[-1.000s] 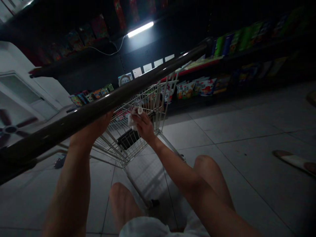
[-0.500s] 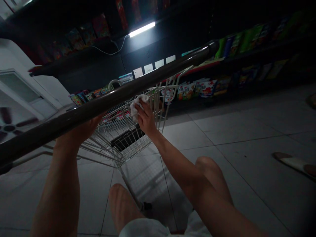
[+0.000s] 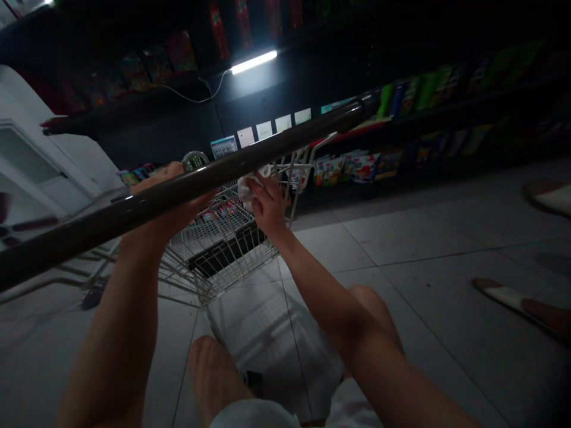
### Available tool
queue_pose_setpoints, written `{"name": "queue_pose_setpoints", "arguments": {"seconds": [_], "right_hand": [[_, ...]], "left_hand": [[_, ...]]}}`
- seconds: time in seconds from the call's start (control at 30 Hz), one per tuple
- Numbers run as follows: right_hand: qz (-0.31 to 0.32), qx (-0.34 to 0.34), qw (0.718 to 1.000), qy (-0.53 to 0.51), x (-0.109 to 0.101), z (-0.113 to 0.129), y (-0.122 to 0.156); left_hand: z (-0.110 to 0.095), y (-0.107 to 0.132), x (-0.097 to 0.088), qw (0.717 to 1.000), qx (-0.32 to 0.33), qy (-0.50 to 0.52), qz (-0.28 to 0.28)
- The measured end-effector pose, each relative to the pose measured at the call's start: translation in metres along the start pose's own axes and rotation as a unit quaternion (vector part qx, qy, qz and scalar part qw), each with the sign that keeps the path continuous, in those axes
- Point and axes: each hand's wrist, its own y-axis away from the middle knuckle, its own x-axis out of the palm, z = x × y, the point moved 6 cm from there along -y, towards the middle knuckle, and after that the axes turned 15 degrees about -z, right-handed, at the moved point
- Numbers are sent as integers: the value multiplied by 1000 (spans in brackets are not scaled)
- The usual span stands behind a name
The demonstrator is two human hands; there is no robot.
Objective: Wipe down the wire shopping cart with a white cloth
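Note:
A shopping cart's dark handlebar [image 3: 267,145] slants across the view in front of me, with the pale wire basket [image 3: 241,270] beyond and below it. My right hand [image 3: 270,205] is closed on a crumpled white cloth [image 3: 245,193], at the wires just below the bar. Whether it is fabric or tissue I cannot make out. My left hand [image 3: 178,217] is behind the handlebar, left of the right hand, its back showing above the bar. The bar hides most of its fingers, so their grip does not show.
Dark shelves with colourful packets [image 3: 348,169] run along the back, under a lit tube lamp [image 3: 254,62]. At right, another person's shoes [image 3: 502,292] stand on the tiled floor [image 3: 428,238]. A fan [image 3: 18,229] is at the left edge.
My left hand has moved up and right behind the handlebar, its back now showing above it. The right hand keeps the cloth at the wires. Another shoe shows more at right.

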Motion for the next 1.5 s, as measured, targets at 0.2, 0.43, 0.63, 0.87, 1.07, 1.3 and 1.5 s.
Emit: {"name": "queue_pose_setpoints", "arguments": {"seconds": [0.2,0.43,0.63,0.87,1.07,1.3,1.5], "right_hand": [[68,-16,997,-16,-7,-13,69],[-87,16,995,37,-39,-22,10],[-19,32,999,39,-7,-48,15],[50,181,982,35,-21,-92,137],[-109,349,930,26,-14,-101,149],[-91,421,903,-2,44,-22,212],[-50,453,890,-16,8,-28,262]], "left_hand": [[-39,-18,-2,994,-25,32,-99],[-99,-14,34,990,107,92,-28],[-107,-37,81,996,71,38,27],[-105,-47,84,993,90,-12,76],[-106,-42,79,994,54,-6,91],[-105,-42,78,997,35,8,74],[-102,-37,62,997,49,14,60]]}}
